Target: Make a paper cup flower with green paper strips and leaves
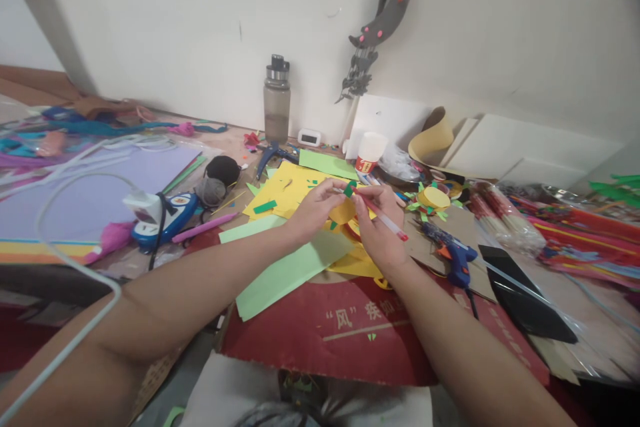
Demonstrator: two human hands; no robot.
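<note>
My left hand [320, 203] is closed, its fingertips pinching a yellow paper piece [343, 213] with a small green paper strip [351, 187] at its top. In my right hand [383, 230] lies a pen [385, 218] with a red tip and a pale barrel, slanting across the fingers. The pen's upper end meets the green strip. Below the hands lie light green paper sheets [285, 267] and yellow paper [280, 183]. A cut green strip [265, 207] rests on the yellow paper. Part of the yellow piece is hidden by my fingers.
A blue glue gun [457, 260] and a black phone-like slab [525, 293] lie right. Behind stand a water bottle [277, 103] and a paper cup [371, 152]. A round yellow paper piece with green tabs [434, 198] sits right. A power strip [167, 217] and white cable are left.
</note>
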